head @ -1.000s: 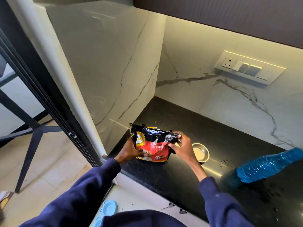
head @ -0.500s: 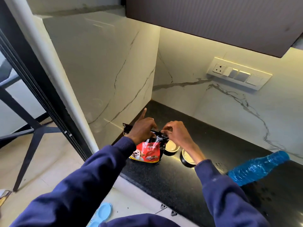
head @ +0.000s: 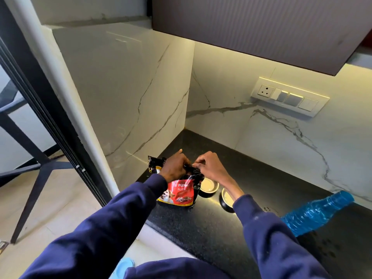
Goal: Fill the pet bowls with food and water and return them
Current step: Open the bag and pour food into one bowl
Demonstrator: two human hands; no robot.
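Note:
A red and black pet food bag (head: 179, 193) stands upright on the black countertop (head: 201, 226), near the left wall. My left hand (head: 174, 167) and my right hand (head: 208, 165) both pinch the crumpled top of the bag. Two small metal bowls stand just right of the bag: one bowl (head: 209, 187) behind my right wrist, and a second bowl (head: 226, 199) partly hidden under my right forearm. What the bowls hold I cannot make out. A blue plastic water bottle (head: 316, 212) lies on its side at the right.
White marble walls close the counter on the left and at the back, with a switch panel (head: 289, 96) on the back wall. A dark cabinet (head: 261, 27) hangs overhead. Water drops (head: 330, 248) speckle the counter at the right. A black table leg (head: 36, 178) stands on the floor at left.
My left hand moved from the bag's side up to its top, beside my right hand. The bag now stands upright with its top gathered. My view tilted up, and a second bowl came into sight.

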